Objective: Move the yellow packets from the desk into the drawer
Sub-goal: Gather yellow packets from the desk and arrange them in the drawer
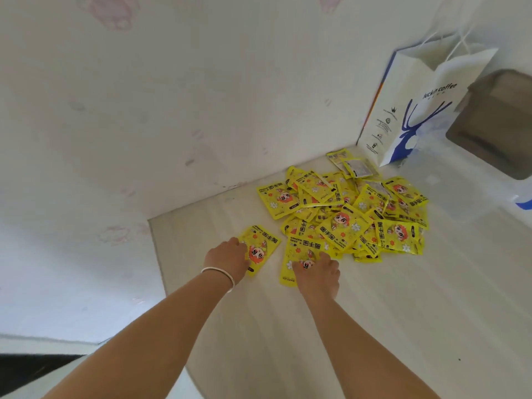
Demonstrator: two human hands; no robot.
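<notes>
A heap of several yellow packets (354, 214) with a cartoon face lies on the pale desk (374, 326), near the wall. My left hand (229, 256), with a silver bangle at the wrist, rests fingers-down on one packet (263, 243) lying apart at the heap's left. My right hand (316, 270) presses on another packet (299, 254) at the heap's near edge. Whether either hand grips its packet or only touches it is not clear. No drawer is in view.
A white paper coffee bag (417, 110) with a blue deer stands at the back right against the wall. A grey-brown box (498, 122) is at the right edge, with a clear plastic item (475, 194) beneath it. The desk's left edge drops off near my left arm.
</notes>
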